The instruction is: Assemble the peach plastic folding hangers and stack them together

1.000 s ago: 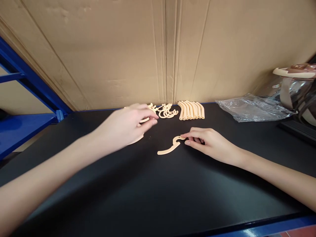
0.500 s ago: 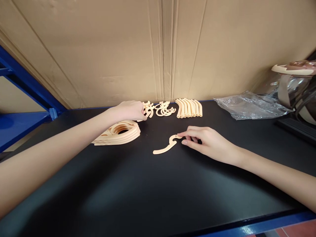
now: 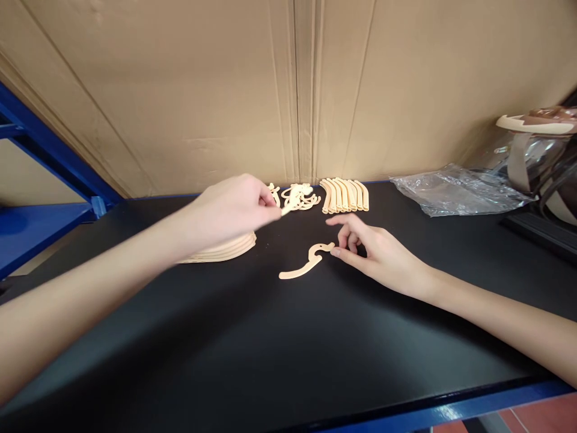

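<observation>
My left hand [image 3: 234, 207] is raised over the table with thumb and fingers pinched on a small cream plastic piece [image 3: 288, 208]. Part of that piece is blurred. Below this hand, a stack of cream looped plastic parts [image 3: 229, 248] is partly hidden. In the middle lies a cream curved arm joined to a hook-like part [image 3: 300, 272], like a folding hanger's pieces. My right hand [image 3: 376, 252] is beside its right end, index finger lifted and fingers apart. The thumb tip is at that end; whether it touches I cannot tell.
Along the back are small cream pieces [image 3: 274, 192], a pile of cream hooks [image 3: 300, 197] and a row of curved arms [image 3: 345, 196]. Clear plastic film [image 3: 460, 191] lies back right, near a transparent bag [image 3: 536, 150]. Cardboard [image 3: 180, 90] stands behind the black table [image 3: 288, 361].
My left hand has come away from the small pieces at the back, moving right and nearer with one pinched. My right index finger has lifted off the joined parts.
</observation>
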{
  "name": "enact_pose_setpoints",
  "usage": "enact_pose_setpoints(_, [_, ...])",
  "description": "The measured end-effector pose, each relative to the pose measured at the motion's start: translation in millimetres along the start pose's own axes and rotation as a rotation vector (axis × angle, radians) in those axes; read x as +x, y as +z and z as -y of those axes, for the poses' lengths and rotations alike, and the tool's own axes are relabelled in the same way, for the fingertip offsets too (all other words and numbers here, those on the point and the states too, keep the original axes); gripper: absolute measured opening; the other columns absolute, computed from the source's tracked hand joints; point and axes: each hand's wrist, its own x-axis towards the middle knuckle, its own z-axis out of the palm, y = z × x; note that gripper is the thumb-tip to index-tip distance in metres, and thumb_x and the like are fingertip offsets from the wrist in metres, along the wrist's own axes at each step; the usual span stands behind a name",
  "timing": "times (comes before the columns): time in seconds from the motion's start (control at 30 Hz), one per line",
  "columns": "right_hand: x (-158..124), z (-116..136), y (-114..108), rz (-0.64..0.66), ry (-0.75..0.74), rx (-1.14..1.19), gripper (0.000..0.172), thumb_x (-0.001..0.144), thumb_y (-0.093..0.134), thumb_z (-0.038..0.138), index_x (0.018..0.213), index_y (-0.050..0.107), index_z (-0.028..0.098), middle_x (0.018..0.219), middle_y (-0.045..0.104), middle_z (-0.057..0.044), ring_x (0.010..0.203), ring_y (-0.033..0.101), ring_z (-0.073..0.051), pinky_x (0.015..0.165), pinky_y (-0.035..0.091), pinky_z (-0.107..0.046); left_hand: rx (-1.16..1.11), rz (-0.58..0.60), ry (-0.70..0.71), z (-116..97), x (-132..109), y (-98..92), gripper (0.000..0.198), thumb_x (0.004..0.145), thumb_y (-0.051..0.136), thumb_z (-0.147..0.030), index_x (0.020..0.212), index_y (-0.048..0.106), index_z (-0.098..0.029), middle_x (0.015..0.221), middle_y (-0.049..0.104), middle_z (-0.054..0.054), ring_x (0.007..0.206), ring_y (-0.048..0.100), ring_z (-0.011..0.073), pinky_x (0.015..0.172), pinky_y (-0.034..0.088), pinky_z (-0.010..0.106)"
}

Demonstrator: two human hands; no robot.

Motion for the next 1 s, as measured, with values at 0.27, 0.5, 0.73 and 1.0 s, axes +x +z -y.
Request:
enact_pose_setpoints(0.27, [-4.8, 7.1, -2.6, -0.136, -0.268, -0.076, 0.025, 0.094, 0.053, 0.035, 0.115, 0.053, 0.022, 0.095, 0.061, -0.002, 0.072, 0.058, -0.013, 0.069, 0.046, -0.028, -0.202, 0.138, 0.001, -33.8, -74.6, 40.1, 0.022, 0.091, 0.044, -0.037, 0.08, 0.06, -0.026, 0.071, 0.059, -0.004, 0.059, 0.052, 0.0141, 0.052, 0.035, 0.026])
enact_pose_setpoints(0.5, [-4.8, 7.9, -1.0, -0.11, -0.387, -0.403, 0.023, 0.097, 0.048, 0.029, 0.107, 0.066, 0.019, 0.089, 0.063, -0.003, 0.077, 0.058, -0.014, 0.072, 0.041, -0.03, -0.223, 0.084, 0.073, -11.8, -67.0, 62.3, 0.007, 0.092, 0.046, -0.031, 0.092, 0.049, -0.025, 0.079, 0.058, -0.005, 0.064, 0.054, 0.0133, 0.057, 0.04, 0.025])
enact_pose_setpoints(0.73, [-2.7, 5.2, 4.0, -0.03, -0.3, -0.503, 0.03, 0.098, 0.044, 0.031, 0.115, 0.067, 0.02, 0.092, 0.059, -0.006, 0.075, 0.055, -0.016, 0.075, 0.044, -0.033, -0.03, -0.152, 0.439, -9.1, -68.9, 76.8, 0.019, 0.09, 0.052, -0.019, 0.109, 0.051, -0.021, 0.1, 0.062, 0.002, 0.088, 0.057, 0.0197, 0.071, 0.046, 0.031])
enact_pose_setpoints(1.0, [-1.0, 2.7, 4.7, -0.018, -0.294, -0.521, 0.03, 0.097, 0.046, 0.032, 0.11, 0.069, 0.018, 0.093, 0.059, -0.006, 0.078, 0.056, -0.017, 0.078, 0.043, -0.033, 0.14, -0.189, 0.554, -9.7, -67.6, 82.0, 0.026, 0.096, 0.042, -0.015, 0.115, 0.059, -0.016, 0.105, 0.065, 0.005, 0.088, 0.057, 0.0204, 0.075, 0.046, 0.035])
